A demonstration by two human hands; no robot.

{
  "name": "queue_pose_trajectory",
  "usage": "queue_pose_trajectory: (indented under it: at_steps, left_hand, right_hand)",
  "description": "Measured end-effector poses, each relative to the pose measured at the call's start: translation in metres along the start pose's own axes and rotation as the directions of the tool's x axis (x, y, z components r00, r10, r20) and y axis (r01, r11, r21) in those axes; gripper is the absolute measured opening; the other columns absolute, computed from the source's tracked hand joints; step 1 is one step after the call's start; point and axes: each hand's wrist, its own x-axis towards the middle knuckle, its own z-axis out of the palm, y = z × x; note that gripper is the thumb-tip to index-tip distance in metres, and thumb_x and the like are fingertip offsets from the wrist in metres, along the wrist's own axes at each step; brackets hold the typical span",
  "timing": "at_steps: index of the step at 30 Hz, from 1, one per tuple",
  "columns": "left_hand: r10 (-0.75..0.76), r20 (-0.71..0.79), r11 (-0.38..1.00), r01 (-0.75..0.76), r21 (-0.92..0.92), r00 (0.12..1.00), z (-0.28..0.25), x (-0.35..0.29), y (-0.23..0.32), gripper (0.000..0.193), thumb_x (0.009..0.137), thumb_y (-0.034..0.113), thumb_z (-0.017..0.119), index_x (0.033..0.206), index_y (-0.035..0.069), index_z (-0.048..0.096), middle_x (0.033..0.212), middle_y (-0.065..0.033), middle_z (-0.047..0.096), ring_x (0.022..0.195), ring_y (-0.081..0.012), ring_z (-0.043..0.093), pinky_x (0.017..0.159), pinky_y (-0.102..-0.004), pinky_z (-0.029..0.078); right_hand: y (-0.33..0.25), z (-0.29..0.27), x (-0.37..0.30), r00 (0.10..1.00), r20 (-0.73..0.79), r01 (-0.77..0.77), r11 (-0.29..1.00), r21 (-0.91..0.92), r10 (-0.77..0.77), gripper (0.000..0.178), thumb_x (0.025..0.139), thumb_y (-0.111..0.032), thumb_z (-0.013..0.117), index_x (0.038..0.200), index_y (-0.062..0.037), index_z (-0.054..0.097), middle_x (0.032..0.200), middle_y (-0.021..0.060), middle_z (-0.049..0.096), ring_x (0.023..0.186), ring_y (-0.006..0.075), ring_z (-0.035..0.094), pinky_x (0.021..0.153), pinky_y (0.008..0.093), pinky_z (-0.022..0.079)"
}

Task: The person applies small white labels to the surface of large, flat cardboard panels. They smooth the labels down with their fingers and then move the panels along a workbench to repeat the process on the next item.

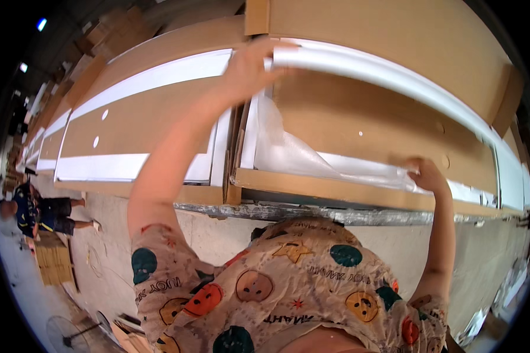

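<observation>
Up at the left end of a long white strip [359,66], my left hand [250,66] has its thumb and fingers on either side of the strip's end; they are smeared by motion, so a grip cannot be made out. My right hand [429,175] is curled closed at the near right, at the edge of a thin translucent foam sheet [297,154]. The sheet lies crumpled along the left and near sides of an open cardboard box [312,181]. Inside that box is a brown panel [371,112] with white edging.
A second open box [200,193] with a white-bordered brown panel [141,115] adjoins on the left. Large cardboard flaps [388,29] rise behind. A worn rail [265,212] runs along the near side. Another person [38,209], stacked cartons [53,262] and a fan [68,338] are at left.
</observation>
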Motion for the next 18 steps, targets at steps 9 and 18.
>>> queue_pose_trajectory:
  at_steps: [9,18]
  left_hand:
    - [-0.168,0.453,0.976,0.084,0.200,0.875,0.068,-0.133,0.009,0.068,0.070,0.050,0.075,0.118,0.003,0.061,0.133,-0.0139,0.052,0.127,-0.0329,0.043,0.108,-0.0426,0.031]
    - [-0.224,-0.001,0.969,0.223,0.106,0.975,0.057,-0.184,0.032,0.029,0.081,0.031,0.069,0.095,0.006,0.064,0.100,-0.0101,0.061,0.108,-0.0294,0.053,0.099,-0.0432,0.035]
  right_hand:
    - [-0.066,-0.045,-0.011,0.837,-0.457,0.417,0.892,0.176,-0.301,0.023,0.090,-0.009,0.058,0.111,-0.0007,0.063,0.115,0.0170,0.062,0.111,0.0296,0.056,0.092,0.0369,0.046]
    - [0.044,0.070,0.094,0.943,-0.313,-0.257,0.838,-0.481,0.110,0.065,0.095,-0.060,0.028,0.150,-0.0258,0.018,0.157,0.0094,0.013,0.143,0.0368,0.011,0.111,0.0588,0.010]
